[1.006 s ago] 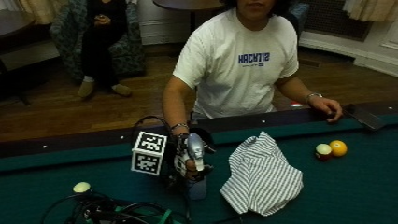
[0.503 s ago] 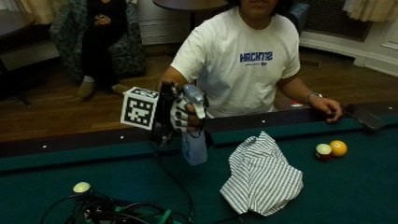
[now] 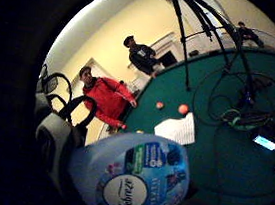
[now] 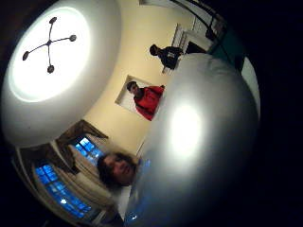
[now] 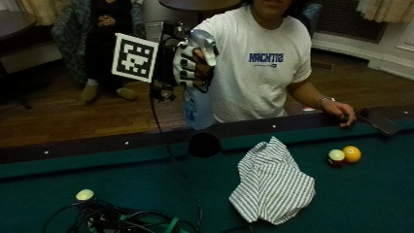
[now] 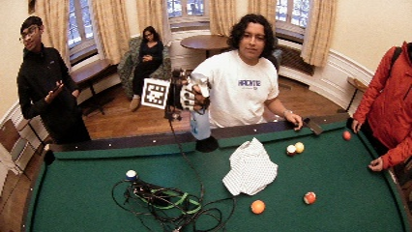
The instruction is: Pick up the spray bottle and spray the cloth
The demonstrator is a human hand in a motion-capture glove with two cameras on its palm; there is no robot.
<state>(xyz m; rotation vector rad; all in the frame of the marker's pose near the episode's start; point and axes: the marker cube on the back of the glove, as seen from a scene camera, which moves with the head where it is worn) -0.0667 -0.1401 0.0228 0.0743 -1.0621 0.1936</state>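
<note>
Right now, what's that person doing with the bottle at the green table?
A person stands behind a pool table and holds a spray bottle up in the air, with the gloved right hand wrapped around its top. A striped cloth lies crumpled on the green felt below. The other hand, bare, rests on the table's rail. No spray shows yet; the bottle hangs above the rail, to one side of the cloth.

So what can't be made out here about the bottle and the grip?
- Bottle nozzle and trigger: outside view, covered by the right hand.
- Whether a finger is on the trigger: hidden in both outside views.
- Thumb-side palm view: the bottle fills it, blurred.
- Cloth: dampness too fine to tell.
</note>
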